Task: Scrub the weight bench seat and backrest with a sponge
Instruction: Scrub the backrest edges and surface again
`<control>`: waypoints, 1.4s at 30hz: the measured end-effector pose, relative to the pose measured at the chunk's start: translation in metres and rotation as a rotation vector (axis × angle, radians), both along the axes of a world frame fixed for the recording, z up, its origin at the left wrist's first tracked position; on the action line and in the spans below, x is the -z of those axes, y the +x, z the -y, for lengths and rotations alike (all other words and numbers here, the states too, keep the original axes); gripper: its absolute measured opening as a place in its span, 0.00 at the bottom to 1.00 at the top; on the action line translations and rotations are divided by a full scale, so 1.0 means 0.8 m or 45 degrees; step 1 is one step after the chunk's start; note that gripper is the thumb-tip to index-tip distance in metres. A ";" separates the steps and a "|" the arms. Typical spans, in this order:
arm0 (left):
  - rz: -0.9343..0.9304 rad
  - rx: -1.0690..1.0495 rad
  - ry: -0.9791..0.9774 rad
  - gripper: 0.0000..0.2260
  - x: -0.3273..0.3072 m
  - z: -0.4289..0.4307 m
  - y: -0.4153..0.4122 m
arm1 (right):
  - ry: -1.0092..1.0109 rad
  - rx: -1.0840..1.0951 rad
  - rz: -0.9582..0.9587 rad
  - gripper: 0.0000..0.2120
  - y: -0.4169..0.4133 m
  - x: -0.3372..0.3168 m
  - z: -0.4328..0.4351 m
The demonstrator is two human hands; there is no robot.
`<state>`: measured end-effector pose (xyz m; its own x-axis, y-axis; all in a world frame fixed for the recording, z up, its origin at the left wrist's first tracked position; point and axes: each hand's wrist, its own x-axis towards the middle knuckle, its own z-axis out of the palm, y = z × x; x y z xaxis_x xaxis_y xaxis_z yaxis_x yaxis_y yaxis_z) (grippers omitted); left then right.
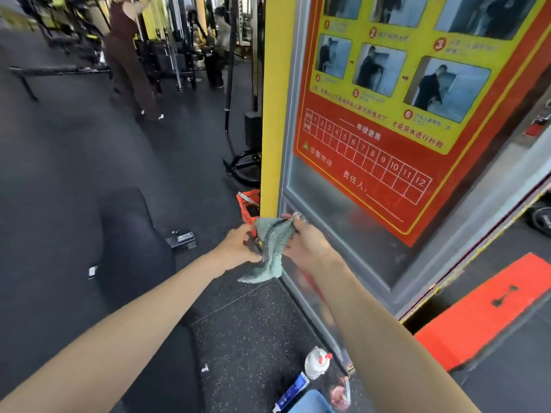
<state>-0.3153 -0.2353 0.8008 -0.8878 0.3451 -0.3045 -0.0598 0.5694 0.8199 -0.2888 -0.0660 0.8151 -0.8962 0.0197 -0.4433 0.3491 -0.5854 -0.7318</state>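
Green and mesh-edged, the scrubbing cloth (269,248) hangs bunched at frame centre, well apart from the black bench pad (134,248) at lower left. If either pinch slackens, its loose tail could slip and drop to the floor near the spray bottle (317,362). The left hand (238,247) and right hand (307,242) both curl their fingers, pinching the cloth's upper folds.

The cabinet (343,263) blocks the right; bench (131,248) below left, floor (238,323) between.

centre frame: left grip (238,244) and right grip (310,245) each pinched green cloth (269,248) | left of centre: black weight bench (134,242) | bottom: white spray bottle (317,362) on speckled floor (244,338) | right: red-and-yellow poster (402,114)
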 end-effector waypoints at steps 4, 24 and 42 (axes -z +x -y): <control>0.031 -0.046 0.321 0.17 0.003 0.030 -0.002 | 0.224 -0.156 -0.061 0.11 -0.013 -0.009 0.056; -0.166 0.284 -0.310 0.14 0.010 0.260 -0.039 | 1.656 -0.585 -0.163 0.09 -0.060 0.019 0.243; 0.123 -0.811 0.313 0.10 0.028 0.309 -0.051 | 1.102 -0.233 0.349 0.16 -0.052 0.051 0.250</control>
<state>-0.3562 -0.4822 0.7785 -0.9134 -0.1655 -0.3718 -0.4000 0.1976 0.8949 -0.3307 -0.2662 0.7747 -0.7840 0.3112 -0.5371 0.6077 0.2083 -0.7664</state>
